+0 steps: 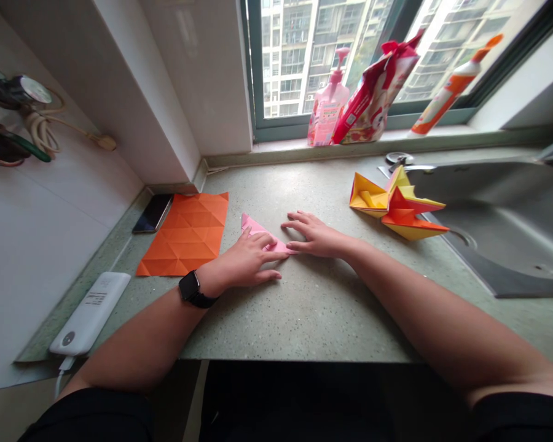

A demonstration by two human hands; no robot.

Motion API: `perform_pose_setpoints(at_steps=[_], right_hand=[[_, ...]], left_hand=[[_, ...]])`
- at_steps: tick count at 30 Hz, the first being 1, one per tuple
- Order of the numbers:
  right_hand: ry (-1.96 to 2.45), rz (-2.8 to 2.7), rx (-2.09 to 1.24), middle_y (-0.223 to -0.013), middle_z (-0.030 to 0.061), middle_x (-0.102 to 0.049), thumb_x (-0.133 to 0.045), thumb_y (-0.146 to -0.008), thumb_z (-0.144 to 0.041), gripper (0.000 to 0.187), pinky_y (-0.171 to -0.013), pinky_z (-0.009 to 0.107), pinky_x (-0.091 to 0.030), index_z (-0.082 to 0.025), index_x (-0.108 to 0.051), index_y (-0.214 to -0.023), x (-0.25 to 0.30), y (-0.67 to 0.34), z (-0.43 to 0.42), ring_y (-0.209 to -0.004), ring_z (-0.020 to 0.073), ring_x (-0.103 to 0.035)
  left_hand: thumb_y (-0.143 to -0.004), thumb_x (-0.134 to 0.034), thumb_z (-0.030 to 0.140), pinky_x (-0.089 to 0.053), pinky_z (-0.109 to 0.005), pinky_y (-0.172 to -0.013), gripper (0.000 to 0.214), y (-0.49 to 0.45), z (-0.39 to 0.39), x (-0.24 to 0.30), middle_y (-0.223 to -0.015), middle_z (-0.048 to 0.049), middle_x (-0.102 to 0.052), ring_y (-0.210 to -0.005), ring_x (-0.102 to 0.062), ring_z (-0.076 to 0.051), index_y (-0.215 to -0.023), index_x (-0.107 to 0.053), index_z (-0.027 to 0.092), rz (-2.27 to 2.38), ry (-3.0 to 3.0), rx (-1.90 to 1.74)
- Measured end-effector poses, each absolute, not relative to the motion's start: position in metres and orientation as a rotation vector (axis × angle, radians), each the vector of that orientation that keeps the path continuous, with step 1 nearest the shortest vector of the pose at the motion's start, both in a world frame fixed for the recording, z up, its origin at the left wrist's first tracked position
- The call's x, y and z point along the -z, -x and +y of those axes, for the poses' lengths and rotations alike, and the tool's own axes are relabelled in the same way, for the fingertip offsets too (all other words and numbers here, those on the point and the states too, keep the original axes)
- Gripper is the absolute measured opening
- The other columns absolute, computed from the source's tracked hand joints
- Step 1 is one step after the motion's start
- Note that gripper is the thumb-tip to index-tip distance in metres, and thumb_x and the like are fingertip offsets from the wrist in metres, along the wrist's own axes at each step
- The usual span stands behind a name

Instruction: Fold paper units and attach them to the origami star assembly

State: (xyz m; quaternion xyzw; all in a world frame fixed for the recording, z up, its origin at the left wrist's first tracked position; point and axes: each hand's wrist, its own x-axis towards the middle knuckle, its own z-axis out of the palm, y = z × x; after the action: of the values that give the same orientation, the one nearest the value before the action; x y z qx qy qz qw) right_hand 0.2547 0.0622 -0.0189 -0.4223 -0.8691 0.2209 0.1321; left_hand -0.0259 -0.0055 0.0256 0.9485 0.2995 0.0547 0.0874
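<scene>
A small pink sheet of paper [253, 224], folded into a triangle, lies flat on the speckled counter [304, 307]. Across it rests my left hand [253, 258], fingers spread and pressing down, hiding much of the paper. My right hand [313, 236] lies at the paper's right corner, fingers stretched out, thumb touching that corner. To the left is an orange sheet of paper [188, 227], unfolded and crossed by creases. Folded paper pieces in yellow and orange [399, 205] stand to the right, near the sink.
A phone [152, 213] and a white power bank [92, 313] with a cable lie at the left. The steel sink [511, 215] is at the right. On the windowsill stand a pink pump bottle [328, 110], a red bag [378, 92] and an orange-and-white bottle [449, 92].
</scene>
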Motion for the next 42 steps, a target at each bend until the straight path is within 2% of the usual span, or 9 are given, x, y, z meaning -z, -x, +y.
perform_pose_setpoints(at_steps=[10, 14, 19, 27, 30, 33, 37, 39, 42], right_hand=[[1.283, -2.591, -0.652, -0.181, 0.0107, -0.036, -0.08, -0.088, -0.073, 0.084, -0.138, 0.067, -0.017, -0.034, -0.06, -0.16, 0.014, -0.25, 0.06, -0.17, 0.0428, -0.023], [1.28, -2.613, -0.702, -0.182, 0.0117, -0.034, -0.082, -0.086, -0.073, 0.089, -0.138, 0.064, -0.017, -0.032, -0.059, -0.161, 0.011, -0.254, 0.063, -0.17, 0.0426, -0.022], [1.25, -2.621, -0.743, -0.183, 0.0095, -0.032, -0.081, -0.086, -0.072, 0.09, -0.138, 0.063, -0.016, -0.034, -0.057, -0.163, 0.01, -0.259, 0.064, -0.171, 0.0408, -0.02], [1.256, -2.6, -0.768, -0.183, 0.0123, -0.033, -0.084, -0.084, -0.069, 0.09, -0.138, 0.063, -0.015, -0.032, -0.058, -0.162, 0.009, -0.259, 0.064, -0.171, 0.0401, -0.02], [1.234, -2.581, -0.752, -0.182, 0.0114, -0.035, -0.084, -0.084, -0.069, 0.088, -0.137, 0.065, -0.018, -0.034, -0.06, -0.161, 0.012, -0.26, 0.064, -0.17, 0.0399, -0.023], [1.231, -2.555, -0.741, -0.18, 0.01, -0.038, -0.085, -0.084, -0.067, 0.084, -0.137, 0.066, -0.02, -0.036, -0.062, -0.159, 0.013, -0.262, 0.064, -0.169, 0.0399, -0.026], [1.231, -2.531, -0.745, -0.179, 0.0104, -0.041, -0.084, -0.084, -0.068, 0.081, -0.136, 0.066, -0.023, -0.035, -0.065, -0.156, 0.013, -0.262, 0.063, -0.168, 0.0409, -0.029], [1.224, -2.494, -0.744, -0.176, 0.0118, -0.045, -0.08, -0.089, -0.068, 0.073, -0.135, 0.065, -0.028, -0.034, -0.068, -0.152, 0.012, -0.26, 0.064, -0.165, 0.0406, -0.035], [1.205, -2.422, -0.71, -0.168, 0.014, -0.055, -0.069, -0.1, -0.059, 0.053, -0.132, 0.062, -0.036, -0.03, -0.074, -0.144, 0.013, -0.256, 0.064, -0.159, 0.0372, -0.046]], left_hand=[[-0.107, -0.069, 0.041, -0.024, -0.067, -0.133, 0.024, 0.03, -0.002, -0.03, -0.142, -0.009, -0.07, -0.139, -0.062, -0.031, -0.124, -0.08, 0.029, 0.908, -2.738, -0.221], [-0.108, -0.064, 0.032, -0.018, -0.064, -0.137, 0.02, 0.032, 0.001, -0.034, -0.134, -0.0064, -0.075, -0.134, -0.067, -0.028, -0.111, -0.083, 0.027, 0.881, -2.725, -0.239], [-0.109, -0.062, 0.029, -0.041, -0.051, -0.126, 0.024, 0.036, 0.008, -0.034, -0.134, -0.007, -0.077, -0.135, -0.067, -0.028, -0.099, -0.084, 0.026, 0.849, -2.721, -0.239], [-0.11, -0.059, 0.033, -0.057, -0.039, -0.101, 0.028, 0.047, 0.013, -0.03, -0.132, -0.0077, -0.077, -0.116, -0.073, -0.024, -0.095, -0.08, 0.024, 0.815, -2.734, -0.325], [-0.11, -0.059, 0.035, -0.058, -0.043, -0.106, 0.023, 0.048, 0.015, -0.027, -0.14, -0.0104, -0.071, -0.123, -0.069, -0.027, -0.102, -0.076, 0.022, 1.055, -2.694, -0.624], [-0.109, -0.059, 0.039, -0.054, -0.053, -0.116, 0.026, 0.049, 0.017, -0.021, -0.142, -0.0151, -0.066, -0.132, -0.064, -0.032, -0.124, -0.07, 0.021, 1.39, -2.622, -0.825], [-0.108, -0.06, 0.049, -0.043, -0.061, -0.127, 0.065, 0.05, 0.02, -0.012, -0.16, -0.0227, -0.055, -0.15, -0.051, -0.039, -0.16, -0.046, 0.013, 1.56, -2.58, -0.605], [-0.108, -0.059, 0.05, -0.037, -0.06, -0.131, 0.076, 0.049, 0.022, -0.008, -0.169, -0.0242, -0.048, -0.157, -0.045, -0.04, -0.168, -0.036, 0.011, 1.543, -2.553, -0.448], [-0.108, -0.055, 0.055, -0.032, -0.063, -0.133, 0.077, 0.049, 0.023, -0.003, -0.173, -0.0232, -0.044, -0.16, -0.042, -0.041, -0.169, -0.038, 0.012, 1.51, -2.518, -0.276]])
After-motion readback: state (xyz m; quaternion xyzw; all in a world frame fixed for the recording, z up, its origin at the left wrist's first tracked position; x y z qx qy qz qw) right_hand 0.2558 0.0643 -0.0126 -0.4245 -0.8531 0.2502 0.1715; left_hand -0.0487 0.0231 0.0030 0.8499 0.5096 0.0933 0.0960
